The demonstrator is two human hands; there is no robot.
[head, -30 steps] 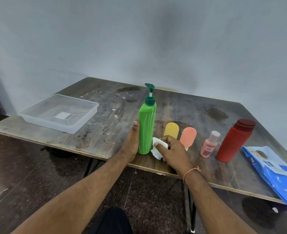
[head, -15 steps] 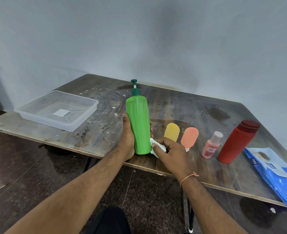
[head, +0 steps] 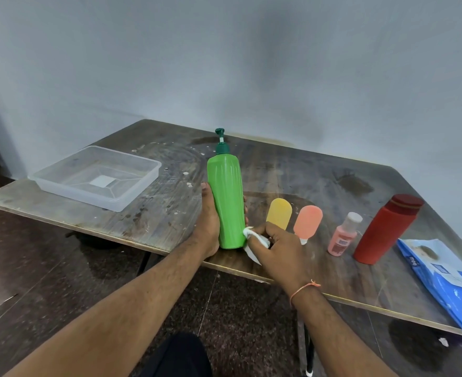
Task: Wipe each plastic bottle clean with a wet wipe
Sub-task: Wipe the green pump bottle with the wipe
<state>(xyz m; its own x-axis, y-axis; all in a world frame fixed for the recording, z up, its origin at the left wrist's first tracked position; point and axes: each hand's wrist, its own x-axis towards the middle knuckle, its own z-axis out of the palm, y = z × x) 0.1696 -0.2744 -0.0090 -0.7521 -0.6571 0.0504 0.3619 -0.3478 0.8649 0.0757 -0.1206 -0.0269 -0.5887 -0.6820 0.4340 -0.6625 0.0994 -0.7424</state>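
Left grip: left hand [head: 209, 227] is wrapped round the low part of the green bottle [head: 226, 202], thumb up its left side, fingertips showing past its right side
Right grip: right hand [head: 277, 250] pinches a bunched white wipe [head: 254, 240] and presses it to the bottle's bottom right edge
Why held so: I think one hand keeps the bottle from sliding or falling while the other rubs it
Where: bottle's bottom sits at the near edge of the table [head: 333, 186], left of the other bottles
Which way: bottle stands up tall, top tipped a bit to the left; pump [head: 220, 140] is at the top, and I cannot tell where its spout points
Waiting: yellow tube [head: 278, 213], pink tube [head: 308, 221], small pink bottle [head: 344, 236] and red bottle [head: 384, 231] stand in a row to the right, not touched
Wipes: blue pack [head: 447, 278] lies at the far right, close for the next wipe
Tray: clear tray [head: 96, 176] sits far left, well apart
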